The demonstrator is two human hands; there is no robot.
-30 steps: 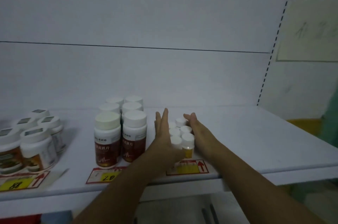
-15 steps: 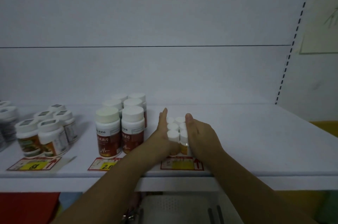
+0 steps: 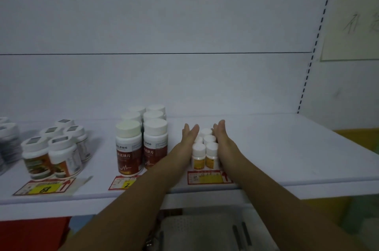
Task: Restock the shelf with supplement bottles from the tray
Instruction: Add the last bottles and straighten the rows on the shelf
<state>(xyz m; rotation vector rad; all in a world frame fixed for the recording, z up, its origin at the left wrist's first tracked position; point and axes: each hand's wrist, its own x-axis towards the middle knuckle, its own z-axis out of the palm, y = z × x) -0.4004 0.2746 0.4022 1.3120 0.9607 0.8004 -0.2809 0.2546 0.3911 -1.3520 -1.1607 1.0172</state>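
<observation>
White-capped small bottles stand in a tight block, two wide & abt three deep, on the shelf, right behind their red-yellow tag. Left grip & right grip flank the block, one per side. Each is flat w/ fingers straight & together, palm facing in, edge down on the shelf. They pinch nothing, just lie against the sides of the rows. Reason, prob.: squaring the rows so they sit straight over the tag & stay apart from the brown bottles near on the left. Flat palms spread the push over several bottles at once, so none should tip. Front pair shows labels outward, prob. for reading. Pale perforated thing below the shelf edge may be the tray; contents not visible, so can't tell how much stock is left.
</observation>
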